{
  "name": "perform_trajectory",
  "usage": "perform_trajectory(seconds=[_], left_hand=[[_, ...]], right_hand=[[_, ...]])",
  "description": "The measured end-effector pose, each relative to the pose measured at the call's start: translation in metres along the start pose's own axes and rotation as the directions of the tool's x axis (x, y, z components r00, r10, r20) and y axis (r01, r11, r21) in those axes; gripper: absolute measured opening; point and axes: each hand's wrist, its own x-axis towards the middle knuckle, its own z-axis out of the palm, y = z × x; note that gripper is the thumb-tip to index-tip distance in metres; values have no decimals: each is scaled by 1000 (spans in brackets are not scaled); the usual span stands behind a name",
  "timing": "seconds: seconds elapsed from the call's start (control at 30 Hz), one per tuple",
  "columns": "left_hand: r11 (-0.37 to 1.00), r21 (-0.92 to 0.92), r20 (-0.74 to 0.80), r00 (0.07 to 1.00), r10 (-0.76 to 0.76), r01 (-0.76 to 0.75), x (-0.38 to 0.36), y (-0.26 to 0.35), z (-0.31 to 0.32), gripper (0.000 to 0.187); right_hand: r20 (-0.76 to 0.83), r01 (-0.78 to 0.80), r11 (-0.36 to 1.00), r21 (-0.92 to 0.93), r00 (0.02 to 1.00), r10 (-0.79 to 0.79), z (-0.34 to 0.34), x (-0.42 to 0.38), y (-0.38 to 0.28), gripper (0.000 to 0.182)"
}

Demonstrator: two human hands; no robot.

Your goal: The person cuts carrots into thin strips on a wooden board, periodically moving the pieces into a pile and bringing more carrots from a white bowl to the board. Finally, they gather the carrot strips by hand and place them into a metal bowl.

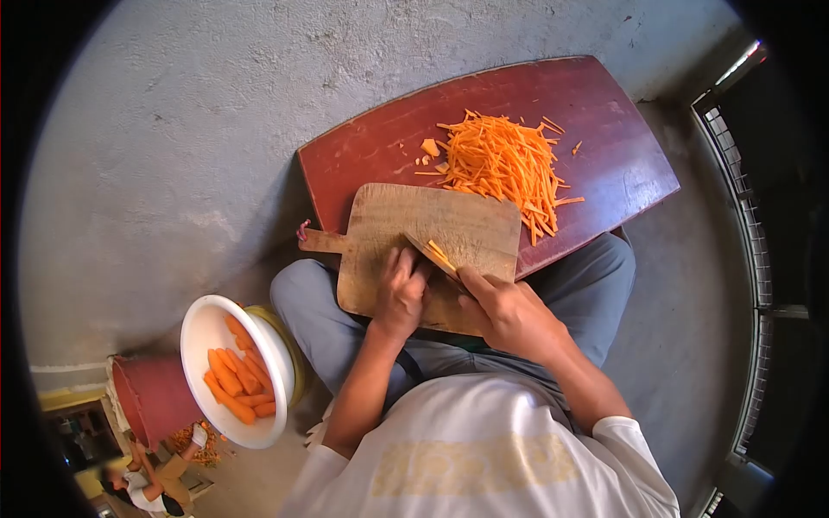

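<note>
On the wooden cutting board [380, 211], my right hand [509, 312] is closed around a knife [426, 249], whose blade points up and to the left. A few thin carrot strips [441, 253] lie against the blade. My left hand [401, 289] rests on the board left of the knife, fingers curled under; what they hold, if anything, is hidden. Past the board's upper right corner, a heap of cut carrot strips [505, 160] is piled on the red table [613, 142], with a few small carrot pieces [429, 148] beside it.
To my left stands a white bowl [200, 321] with several peeled carrots [226, 373]. Beside it is a red bucket [155, 399]. Another person [155, 479] sits at the lower left near orange scraps [203, 447]. A wall [199, 129] runs behind the table.
</note>
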Motion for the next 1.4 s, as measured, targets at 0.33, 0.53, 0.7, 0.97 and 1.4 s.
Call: perform_trajectory(seconds=[0.33, 0.53, 0.7, 0.97, 1.4], left_hand=[[1000, -30, -55, 998, 3, -4, -1, -3, 3, 54], [999, -35, -27, 999, -39, 38, -4, -1, 3, 47], [999, -21, -49, 998, -37, 36, -6, -1, 5, 44], [999, -3, -39, 999, -38, 38, -8, -6, 6, 50], [999, -28, -117, 992, -44, 41, -1, 1, 2, 53]], right_hand=[[-121, 137, 990, 24, 984, -133, 5, 9, 7, 25], [-66, 88, 996, 9, 994, -87, 13, 17, 11, 25], [-92, 73, 996, 41, 993, -69, 1, -5, -1, 26], [-134, 163, 987, 9, 978, -161, 8, 7, 8, 26], [-11, 22, 999, 34, 1000, -22, 6, 6, 7, 38]])
